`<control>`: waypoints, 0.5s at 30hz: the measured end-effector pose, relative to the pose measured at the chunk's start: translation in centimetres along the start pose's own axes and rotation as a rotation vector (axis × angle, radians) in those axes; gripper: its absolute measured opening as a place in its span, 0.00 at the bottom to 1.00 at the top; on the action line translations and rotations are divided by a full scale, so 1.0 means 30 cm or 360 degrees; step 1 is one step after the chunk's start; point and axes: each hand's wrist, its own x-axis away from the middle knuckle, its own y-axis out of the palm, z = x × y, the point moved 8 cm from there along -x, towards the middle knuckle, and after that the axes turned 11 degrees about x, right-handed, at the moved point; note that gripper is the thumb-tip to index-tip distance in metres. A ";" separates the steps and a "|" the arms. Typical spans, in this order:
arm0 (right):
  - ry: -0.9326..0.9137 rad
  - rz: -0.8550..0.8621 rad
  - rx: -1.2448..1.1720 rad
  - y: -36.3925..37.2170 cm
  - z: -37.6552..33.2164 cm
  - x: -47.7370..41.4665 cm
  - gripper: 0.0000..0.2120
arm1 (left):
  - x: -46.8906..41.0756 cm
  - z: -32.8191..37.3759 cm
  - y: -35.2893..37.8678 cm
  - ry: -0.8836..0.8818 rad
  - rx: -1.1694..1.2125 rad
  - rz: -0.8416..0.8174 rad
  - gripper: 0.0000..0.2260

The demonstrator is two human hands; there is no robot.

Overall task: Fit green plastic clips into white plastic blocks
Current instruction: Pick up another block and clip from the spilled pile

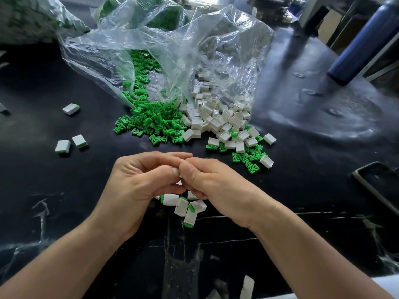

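We pinch one white block (176,170) in the grip of both left hand (138,180) and right hand (211,182), above the tabletop (302,190). Its clip is hidden from us, and uneven pressing could seat it crooked.

Two hands and two arms belong to the person. The left hand (138,180) and the right hand (218,186) are bare. The left forearm (71,255) and the right forearm (313,253) are bare too, all the way to the bottom of the picture, and they look smooth. The right thumbnail (189,169) is short and plain. Small lines cross the right wrist (252,221). A pale bit of cloth (386,284) shows beside the right forearm; it may be clothing, but that is not clear.
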 end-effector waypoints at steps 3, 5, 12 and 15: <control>-0.0027 0.0033 -0.0009 0.000 -0.011 0.001 0.16 | -0.002 -0.008 0.000 -0.0032 0.0016 0.0032 0.06; -0.0030 0.0047 -0.0008 -0.003 -0.013 0.000 0.17 | -0.003 -0.012 -0.002 -0.0045 0.0023 0.0048 0.06; -0.0037 0.0063 0.0022 -0.001 -0.013 0.000 0.16 | -0.003 -0.014 -0.003 -0.0036 0.0061 0.0042 0.07; -0.0045 0.0070 0.0015 -0.004 -0.012 -0.001 0.16 | -0.001 -0.016 -0.004 -0.0035 0.0063 0.0041 0.07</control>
